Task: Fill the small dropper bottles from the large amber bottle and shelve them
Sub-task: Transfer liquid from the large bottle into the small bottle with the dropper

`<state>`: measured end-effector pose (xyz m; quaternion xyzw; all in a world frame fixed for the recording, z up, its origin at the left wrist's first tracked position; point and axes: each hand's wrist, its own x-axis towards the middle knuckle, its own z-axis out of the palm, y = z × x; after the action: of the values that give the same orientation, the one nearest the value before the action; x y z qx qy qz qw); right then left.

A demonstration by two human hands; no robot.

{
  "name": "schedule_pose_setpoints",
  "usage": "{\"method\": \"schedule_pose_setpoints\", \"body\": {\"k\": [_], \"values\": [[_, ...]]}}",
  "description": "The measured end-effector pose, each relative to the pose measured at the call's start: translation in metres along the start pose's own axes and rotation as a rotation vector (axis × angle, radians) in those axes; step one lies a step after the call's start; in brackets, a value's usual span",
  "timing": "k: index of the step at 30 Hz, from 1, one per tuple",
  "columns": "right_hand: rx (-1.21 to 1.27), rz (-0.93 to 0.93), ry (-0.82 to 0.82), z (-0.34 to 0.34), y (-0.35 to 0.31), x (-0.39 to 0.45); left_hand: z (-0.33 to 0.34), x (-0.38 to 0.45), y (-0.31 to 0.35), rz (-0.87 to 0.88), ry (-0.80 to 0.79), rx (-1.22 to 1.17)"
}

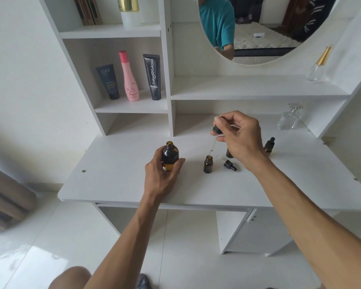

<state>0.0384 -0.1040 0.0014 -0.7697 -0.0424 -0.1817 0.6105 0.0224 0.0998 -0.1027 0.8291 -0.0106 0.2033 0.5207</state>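
- Head view: my left hand (163,174) wraps its grip round the large amber bottle (170,157), uncapped and upright on the table (117,180), steadying it for refills, I judge.
- My right hand (241,138) pinches the dropper (215,135) at its black bulb; the glass tip hangs just above the open small dropper bottle (208,164) below that grip, to drip straight in.
- A loose dropper cap (229,165) lies beside it; a capped small bottle (268,145) waits behind my wrist, unshelved.
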Motion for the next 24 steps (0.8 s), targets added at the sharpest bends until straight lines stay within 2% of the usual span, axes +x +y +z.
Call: {"method": "schedule_pose_setpoints", "body": {"k": [24], "values": [[-0.077,-0.039,-0.021,0.0050,-0.0019,-0.0016,0.0006,0.0010,-0.0008,0.009,0.007,0.007]]}}
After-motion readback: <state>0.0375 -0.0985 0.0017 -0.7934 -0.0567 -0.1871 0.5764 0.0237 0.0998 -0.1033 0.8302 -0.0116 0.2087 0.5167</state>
